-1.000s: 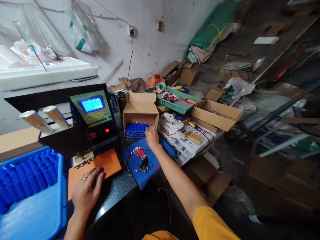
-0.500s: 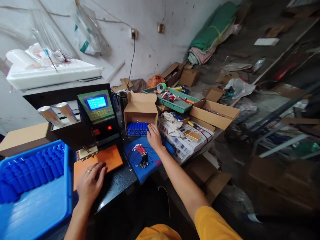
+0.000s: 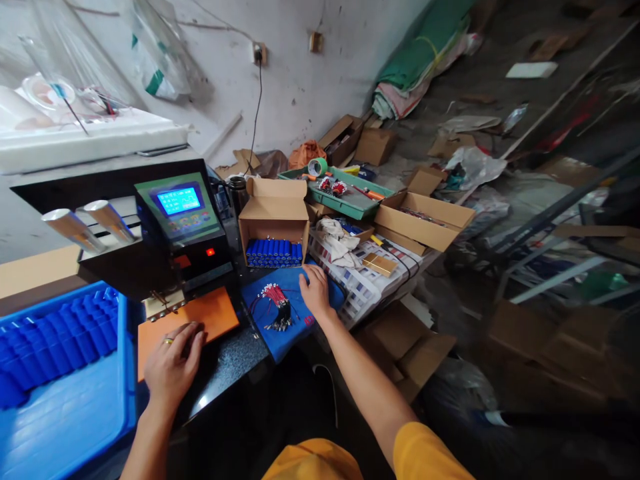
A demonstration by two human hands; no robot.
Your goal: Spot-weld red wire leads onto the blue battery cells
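My left hand [image 3: 173,360] rests on the orange board [image 3: 217,313] in front of the spot welder [image 3: 175,237]. Its fingers are loosely bent and the thumb stands apart, with nothing visible in the grasp. Over the right side of a blue cloth [image 3: 273,343] is my right hand [image 3: 316,290], fingers partly spread and nothing seen in them. Just beyond it an open cardboard box [image 3: 275,209] holds stacked blue cylindrical battery cells [image 3: 274,252]. A bundle of red and black wire leads [image 3: 279,307] lies on the cloth, left of my right hand.
A blue plastic tray [image 3: 65,413] with rows of blue cells stands at the left. Behind my right hand are a white basket [image 3: 357,293], a green tray [image 3: 345,203] of tools and a long carton [image 3: 425,217]. Cardboard boxes [image 3: 400,340] lie lower right.
My right hand has drawn back from the cells in the box to the cloth in front of it. My left hand stays on the orange board. The view has shifted slightly.
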